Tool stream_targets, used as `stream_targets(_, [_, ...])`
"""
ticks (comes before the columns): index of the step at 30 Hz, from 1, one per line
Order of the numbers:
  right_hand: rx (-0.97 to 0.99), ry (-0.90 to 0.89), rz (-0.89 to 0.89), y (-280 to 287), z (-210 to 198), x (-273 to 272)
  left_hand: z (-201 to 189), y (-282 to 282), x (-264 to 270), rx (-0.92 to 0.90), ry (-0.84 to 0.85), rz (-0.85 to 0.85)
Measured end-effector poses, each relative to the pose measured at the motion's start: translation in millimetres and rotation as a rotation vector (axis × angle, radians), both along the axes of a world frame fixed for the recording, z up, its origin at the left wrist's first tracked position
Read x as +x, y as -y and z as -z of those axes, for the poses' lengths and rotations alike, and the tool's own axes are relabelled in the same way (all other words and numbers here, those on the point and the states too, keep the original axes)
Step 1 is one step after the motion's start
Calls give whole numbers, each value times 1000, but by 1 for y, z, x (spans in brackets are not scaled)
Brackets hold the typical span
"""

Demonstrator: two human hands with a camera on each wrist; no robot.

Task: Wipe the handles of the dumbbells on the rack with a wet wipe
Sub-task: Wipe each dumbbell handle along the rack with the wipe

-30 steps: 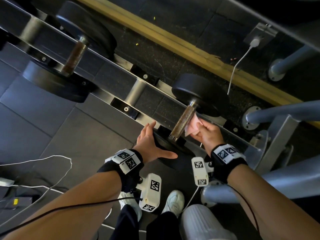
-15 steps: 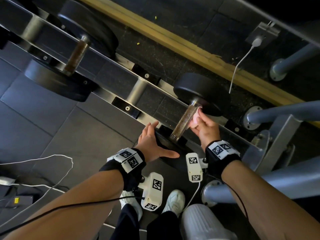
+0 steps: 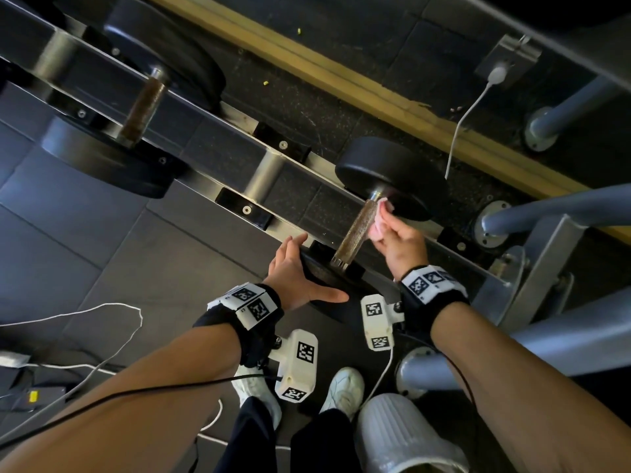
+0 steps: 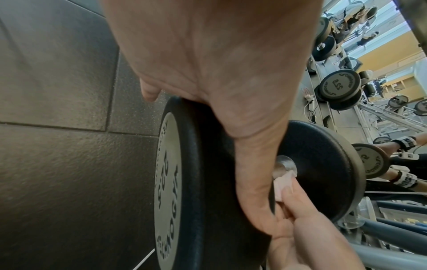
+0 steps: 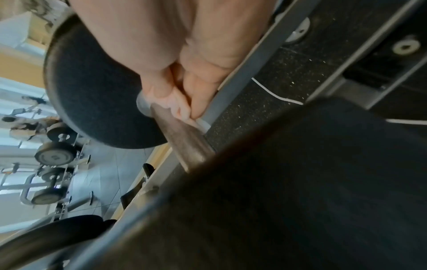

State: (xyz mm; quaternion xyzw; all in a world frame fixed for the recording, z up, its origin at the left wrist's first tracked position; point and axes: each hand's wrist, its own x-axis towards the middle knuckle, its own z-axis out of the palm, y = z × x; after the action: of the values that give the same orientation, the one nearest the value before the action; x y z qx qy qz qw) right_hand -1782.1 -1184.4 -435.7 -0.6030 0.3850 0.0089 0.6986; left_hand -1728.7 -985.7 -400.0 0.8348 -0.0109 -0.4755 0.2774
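Note:
A black dumbbell with a rusty knurled handle [image 3: 356, 230] lies across the steel rack [image 3: 263, 172]. My right hand [image 3: 392, 238] pinches a pale pink wet wipe [image 3: 380, 221] against the right side of that handle, near the far weight head [image 3: 392, 175]. In the right wrist view the wet wipe [image 5: 175, 107] sits at the handle's [image 5: 184, 137] far end. My left hand [image 3: 293, 271] rests open on the near weight head [image 4: 184, 182], fingers straight, thumb out. A second dumbbell, handle [image 3: 143, 104] bare, lies further left on the rack.
Grey machine tubing [image 3: 563, 206] and a steel frame post [image 3: 532, 274] crowd the right side. A white cable [image 3: 461, 128] runs from a wall socket. Loose white cords [image 3: 102, 322] lie on the dark floor tiles at left. My shoes [image 3: 341, 387] stand just below the rack.
My right hand has slid the wipe up the handle, from the middle toward the far weight head. The left hand has stayed on the near head.

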Motion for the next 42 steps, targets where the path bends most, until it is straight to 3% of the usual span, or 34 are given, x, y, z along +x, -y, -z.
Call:
stream_targets(2, [-26, -31, -77, -9, -5, -10, 0, 0, -1, 0, 4, -2])
stream_targets(4, [-108, -82, -284, -13, -8, -25, -1, 1, -1, 8, 12, -2])
stream_targets(8, [-56, -128, -509, -10, -11, -44, -4, 3, 0, 14, 6, 4])
stream_targets(10, [-128, -102, -414, 3, -16, -39, -5, 2, 0, 4, 3, 0])
stream_targets(13, [-155, -13, -88, 22, -18, -23, -4, 1, -1, -7, 6, 5])
stream_targets(19, [-149, -67, -161, -8, -10, -7, -1, 1, -1, -15, 19, 1])
stream_targets(22, [-294, -142, -385, -18, -14, -24, -2, 2, -2, -2, 23, 3])
stream_targets(27, [-302, -306, -752, -11, -24, -37, -4, 3, 0, 4, 7, 9])
stream_targets(29, [-254, -281, -653, 3, -28, -33, -3, 2, 0, -2, 10, 12])
stream_targets(33, [-306, -94, -142, 17, -23, -20, 2, -2, -2, -18, 31, 10])
stream_targets(42, [-255, -136, -206, -25, -10, -23, 7, -1, -2, -8, 53, 28])
